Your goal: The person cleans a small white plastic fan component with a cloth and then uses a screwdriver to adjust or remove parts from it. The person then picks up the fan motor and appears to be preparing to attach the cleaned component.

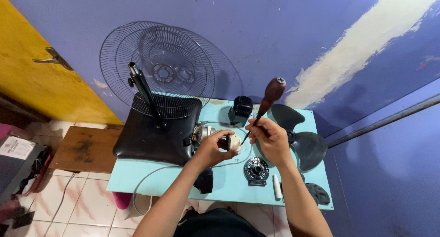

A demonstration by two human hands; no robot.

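Observation:
My left hand (pixel 211 147) grips a small white part (pixel 235 142) over the light blue table (pixel 137 173). My right hand (pixel 270 136) holds a screwdriver (pixel 268 99) with a dark red-brown handle, its tip set against the white part. Beside the left hand lies a small fan motor (pixel 200 133) with a white cord (pixel 156 173) trailing off it. A round metal motor cover (pixel 255 170) lies just below the hands.
A black fan base with an upright pole (pixel 149 127) fills the table's left. Wire fan grilles (pixel 158 67) lean on the blue wall. A black motor housing (pixel 241 108), a dark fan blade (pixel 307 143) and a white tube (pixel 277 186) lie around. A wooden bench (pixel 85 147) stands left.

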